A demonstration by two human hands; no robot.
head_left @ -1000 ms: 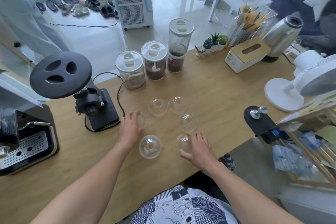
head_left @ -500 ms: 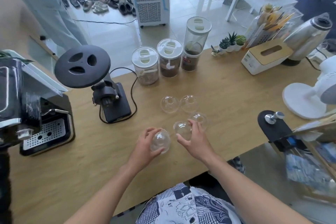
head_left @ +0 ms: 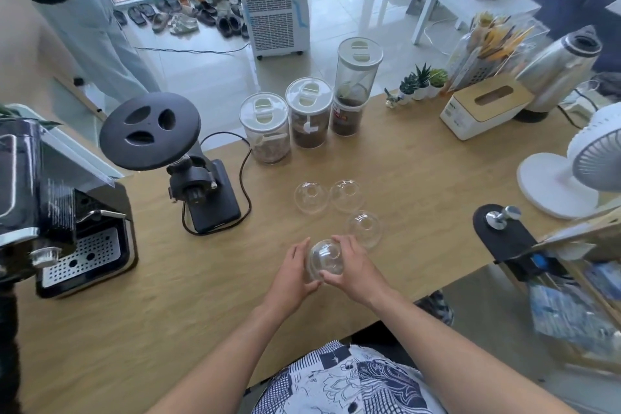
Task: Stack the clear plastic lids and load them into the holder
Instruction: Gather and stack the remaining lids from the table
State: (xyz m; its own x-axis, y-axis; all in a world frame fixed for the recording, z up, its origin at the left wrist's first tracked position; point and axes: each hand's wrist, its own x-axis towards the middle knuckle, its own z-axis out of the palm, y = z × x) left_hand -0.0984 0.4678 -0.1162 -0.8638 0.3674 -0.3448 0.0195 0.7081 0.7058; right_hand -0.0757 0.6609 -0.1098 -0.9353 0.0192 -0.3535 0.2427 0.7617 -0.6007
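Both hands hold a small stack of clear dome lids (head_left: 325, 259) just above the wooden table (head_left: 420, 158), near its front edge. My left hand (head_left: 293, 274) cups the stack from the left, and my right hand (head_left: 353, 265) presses on it from the right. Three more clear dome lids lie loose on the table beyond: one (head_left: 311, 197) at the back left, one (head_left: 347, 195) beside it, and one (head_left: 366, 227) just right of my right hand. I cannot make out a lid holder with certainty.
Three lidded canisters (head_left: 306, 118) stand behind the lids. A black grinder (head_left: 198, 185) and an espresso machine (head_left: 60, 218) fill the left. On the right are a white fan (head_left: 571, 175), a tissue box (head_left: 484, 106), a kettle (head_left: 554, 70) and a wooden rack (head_left: 591, 265).
My hands lifted separate lids and brought them together into one stack at the front. Fewer loose lids lie on the table. The camera view shifted to the left.
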